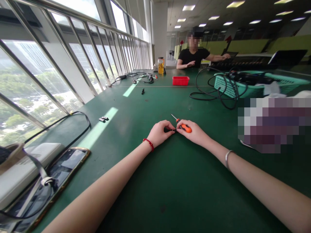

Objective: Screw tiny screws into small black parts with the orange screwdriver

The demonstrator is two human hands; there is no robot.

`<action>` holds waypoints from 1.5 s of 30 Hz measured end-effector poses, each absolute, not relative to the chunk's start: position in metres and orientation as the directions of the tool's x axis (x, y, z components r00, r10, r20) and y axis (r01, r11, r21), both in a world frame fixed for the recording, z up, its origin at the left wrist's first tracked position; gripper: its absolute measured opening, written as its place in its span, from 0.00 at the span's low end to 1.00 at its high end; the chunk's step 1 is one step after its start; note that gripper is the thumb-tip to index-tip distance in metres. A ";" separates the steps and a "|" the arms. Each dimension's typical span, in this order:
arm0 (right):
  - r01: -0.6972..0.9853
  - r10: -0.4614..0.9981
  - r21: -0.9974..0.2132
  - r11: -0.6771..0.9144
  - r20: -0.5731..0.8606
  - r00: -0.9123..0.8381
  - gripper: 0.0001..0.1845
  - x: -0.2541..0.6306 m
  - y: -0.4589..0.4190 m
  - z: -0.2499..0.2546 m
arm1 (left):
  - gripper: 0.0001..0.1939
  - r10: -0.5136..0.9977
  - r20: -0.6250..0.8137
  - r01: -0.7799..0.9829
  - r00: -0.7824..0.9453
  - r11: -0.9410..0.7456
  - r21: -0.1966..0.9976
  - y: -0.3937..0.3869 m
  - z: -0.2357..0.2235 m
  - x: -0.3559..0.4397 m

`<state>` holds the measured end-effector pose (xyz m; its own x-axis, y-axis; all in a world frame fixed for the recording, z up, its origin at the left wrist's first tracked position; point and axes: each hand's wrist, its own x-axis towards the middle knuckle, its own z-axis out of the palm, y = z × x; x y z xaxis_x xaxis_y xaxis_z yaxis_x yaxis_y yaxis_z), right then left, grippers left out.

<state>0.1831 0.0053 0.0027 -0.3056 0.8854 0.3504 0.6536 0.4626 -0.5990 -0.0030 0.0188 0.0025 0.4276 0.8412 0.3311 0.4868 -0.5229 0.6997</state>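
Near the middle of the green table, my two hands meet. My left hand is closed on a small black part, mostly hidden by the fingers. A screwdriver with an orange and black handle lies in my right hand, its thin metal shaft pointing up and to the left, away from the black part. The right fingertips also touch the small part's right end. What kind of part it is, I cannot make out.
Small black pieces lie to the left, another farther back. A phone and cables are at left front. A red tray, a jar and a green basket stand farther off. Across the table sits a person.
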 end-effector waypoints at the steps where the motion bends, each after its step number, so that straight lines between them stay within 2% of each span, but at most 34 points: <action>1: 0.653 0.888 -0.603 0.459 0.346 -0.304 0.04 0.183 0.005 0.003 | 0.03 0.842 0.329 0.485 0.427 -0.520 0.703 0.019 0.003 -0.003; 8: 0.574 0.887 -0.676 0.461 0.355 -0.295 0.06 0.186 0.004 0.005 | 0.03 0.848 0.323 0.478 0.420 -0.510 0.715 0.018 0.003 -0.002; 17: 0.635 0.882 -0.612 0.471 0.356 -0.309 0.04 0.186 0.005 0.002 | 0.03 0.851 0.313 0.474 0.422 -0.501 0.724 0.019 0.003 -0.002; 34: 0.534 0.875 -0.696 0.479 0.335 -0.348 0.06 0.191 0.011 0.000 | 0.03 0.843 0.322 0.441 0.432 -0.508 0.740 0.021 0.001 -0.003; 45: 0.549 0.886 -0.697 0.461 0.329 -0.328 0.06 0.189 0.010 0.002 | 0.03 0.844 0.320 0.448 0.430 -0.507 0.736 0.022 0.001 -0.003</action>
